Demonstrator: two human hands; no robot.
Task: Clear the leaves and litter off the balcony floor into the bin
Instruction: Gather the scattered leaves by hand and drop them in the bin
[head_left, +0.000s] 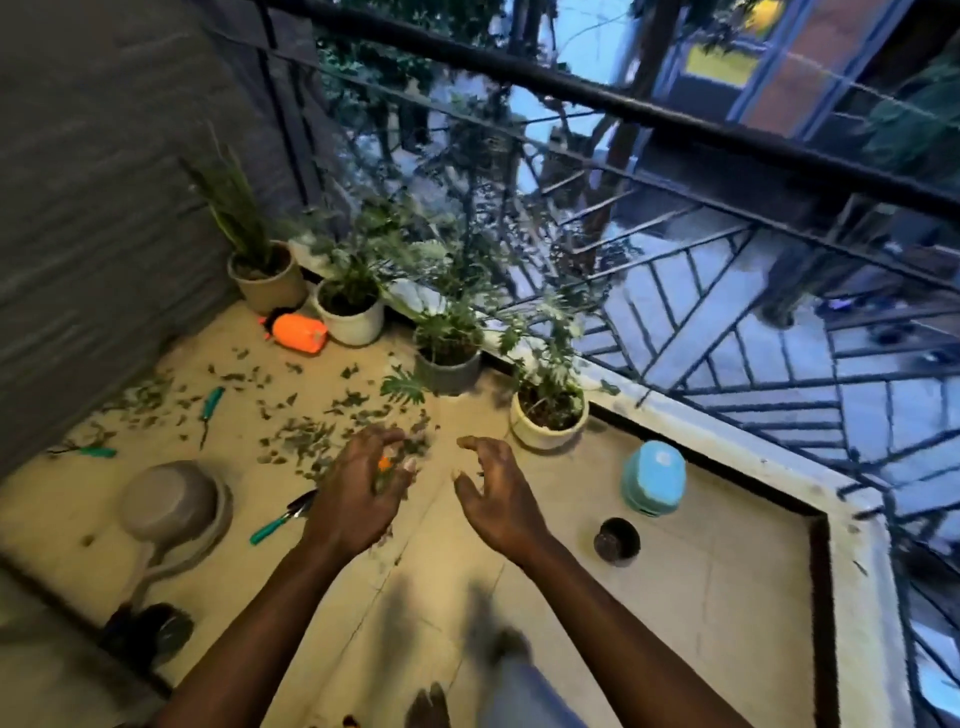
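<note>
**Leaves (311, 441) scattered over balcony floor (701, 597), both hands at the near edge of the scatter**

Leaves: small, dark green, some curled and dry-looking. A few loose bits lie lowest in the frame, just below the left wrist. The main scatter spreads from frame centre toward the left wall and thins out toward the upper left.

Left hand (358, 493), centre frame: fingers curled, gripping a small clump of leaves. An orange scrap (385, 462) shows between the fingers. The image is blurred here, so what the scrap is cannot be told.

Right hand (498, 499), just right of centre: fingers spread wide and bent claw-like, thumb apart, nothing held. Whether the fingertips touch the floor cannot be told.

Teal-handled tool (280, 519) lies beside the left wrist. Upturned grey bowl (171, 501) sits at left.

Right of the hands: small dark pot (617, 540), with a pale blue container (655, 483) beyond it.

Further up among the leaves: two more teal-handled tools (212, 402).

Along the far edge: four potted plants (548, 426) in a row, with an orange bottle (300, 334) lying on its side at upper left.

Black railing (675, 119) crosses the top of the frame.
</note>
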